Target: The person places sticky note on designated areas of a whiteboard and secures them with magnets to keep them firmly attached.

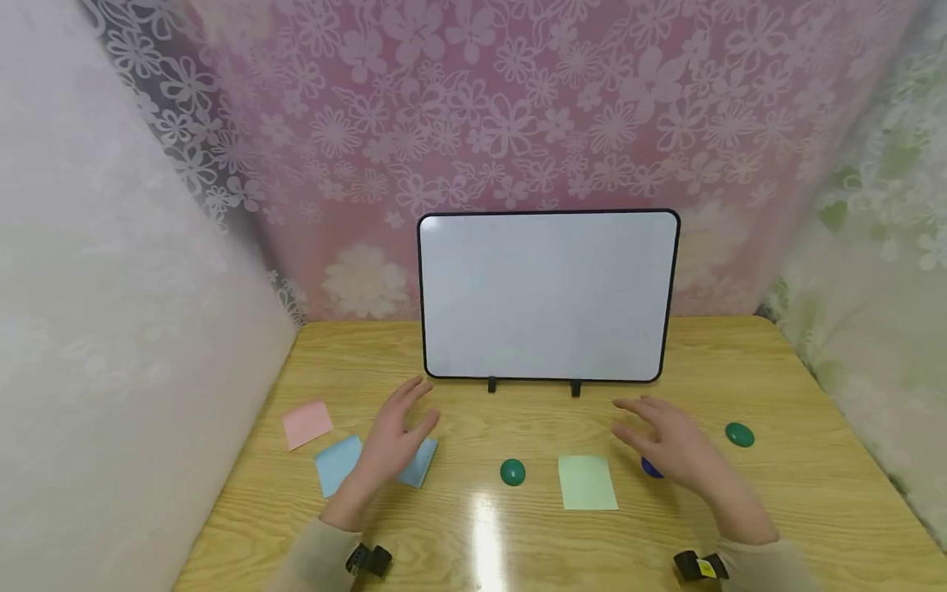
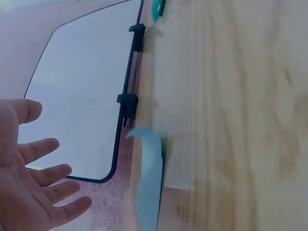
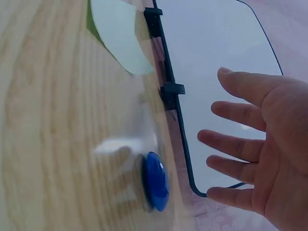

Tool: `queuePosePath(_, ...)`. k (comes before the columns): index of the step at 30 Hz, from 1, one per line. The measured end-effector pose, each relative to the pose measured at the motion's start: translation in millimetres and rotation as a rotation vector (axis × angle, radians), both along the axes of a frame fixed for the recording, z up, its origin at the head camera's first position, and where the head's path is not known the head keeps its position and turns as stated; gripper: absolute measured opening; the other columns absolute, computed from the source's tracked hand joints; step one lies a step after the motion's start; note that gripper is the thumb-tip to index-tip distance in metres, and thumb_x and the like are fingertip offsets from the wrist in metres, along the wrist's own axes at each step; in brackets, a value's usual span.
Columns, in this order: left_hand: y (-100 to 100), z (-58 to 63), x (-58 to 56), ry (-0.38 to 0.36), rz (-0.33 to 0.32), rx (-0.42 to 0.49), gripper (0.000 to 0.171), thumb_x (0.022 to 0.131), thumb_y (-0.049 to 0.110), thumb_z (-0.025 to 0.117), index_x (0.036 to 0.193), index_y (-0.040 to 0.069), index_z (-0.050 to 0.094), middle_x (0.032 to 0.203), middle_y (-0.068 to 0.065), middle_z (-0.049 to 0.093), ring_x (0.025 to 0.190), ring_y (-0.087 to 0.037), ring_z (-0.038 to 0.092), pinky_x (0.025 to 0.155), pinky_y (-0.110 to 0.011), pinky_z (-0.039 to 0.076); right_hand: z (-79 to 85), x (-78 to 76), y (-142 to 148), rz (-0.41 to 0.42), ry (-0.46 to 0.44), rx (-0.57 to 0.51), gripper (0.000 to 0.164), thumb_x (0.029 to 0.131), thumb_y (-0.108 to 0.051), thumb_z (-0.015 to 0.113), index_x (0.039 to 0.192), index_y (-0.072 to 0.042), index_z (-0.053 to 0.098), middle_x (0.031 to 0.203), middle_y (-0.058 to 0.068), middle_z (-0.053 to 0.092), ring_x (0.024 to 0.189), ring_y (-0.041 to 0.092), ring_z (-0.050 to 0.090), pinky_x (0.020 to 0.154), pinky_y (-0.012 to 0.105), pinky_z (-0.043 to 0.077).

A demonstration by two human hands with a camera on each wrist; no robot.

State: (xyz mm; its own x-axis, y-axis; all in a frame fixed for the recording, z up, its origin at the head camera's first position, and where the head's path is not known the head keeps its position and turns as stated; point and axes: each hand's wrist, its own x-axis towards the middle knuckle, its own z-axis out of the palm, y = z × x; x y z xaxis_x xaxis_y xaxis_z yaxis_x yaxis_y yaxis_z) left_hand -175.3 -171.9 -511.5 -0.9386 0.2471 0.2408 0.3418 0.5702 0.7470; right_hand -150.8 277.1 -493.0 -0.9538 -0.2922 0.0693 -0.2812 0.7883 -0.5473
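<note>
A whiteboard (image 1: 547,296) with a black frame stands upright on two small black feet at the back of the table. My left hand (image 1: 390,440) hovers with spread fingers over two blue sticky notes (image 1: 339,466), partly covering the right one (image 1: 419,464); it holds nothing. On the other side, my right hand (image 1: 673,444) is held above a blue round magnet (image 3: 157,182), fingers apart and holding nothing. Between the hands lie a green round magnet (image 1: 513,472) and a pale green sticky note (image 1: 588,483), whose edge curls up in the right wrist view.
A pink sticky note (image 1: 307,425) lies at the table's left. Another green magnet (image 1: 740,434) lies at the right. The wooden table (image 1: 518,567) meets a pink flowered curtain (image 1: 503,107) behind and pale walls at both sides. Each wrist wears a dark strap with a small device.
</note>
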Motion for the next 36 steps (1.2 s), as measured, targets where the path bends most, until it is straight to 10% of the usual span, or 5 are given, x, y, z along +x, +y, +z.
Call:
queuePosePath(12, 30, 5.8, 12.9, -0.134, -0.155, 0.106, 0.047, 0.108, 0.031, 0.068, 0.148, 0.009, 0.063, 0.149, -0.009, 0.062, 0.135, -0.033, 0.058, 0.105, -0.058, 0.05, -10.8, 1.2, -14, 0.111, -0.018, -0.02, 0.043, 0.104, -0.03, 0.074, 0.141, -0.009, 0.07, 0.133, 0.007, 0.072, 0.118, 0.033, 0.068, 0.093, 0.054, 0.058)
queuePosePath(36, 69, -12.7, 20.4, -0.211, -0.35, -0.103, 0.049, 0.098, 0.032, 0.082, 0.141, 0.013, 0.069, 0.134, 0.001, 0.069, 0.119, -0.017, 0.063, 0.099, -0.036, 0.053, -10.6, 1.7, -20, 0.153, -0.123, 0.018, 0.019, 0.098, -0.019, 0.08, 0.116, -0.012, 0.078, 0.101, -0.011, 0.072, 0.089, 0.006, 0.064, 0.077, 0.032, 0.057)
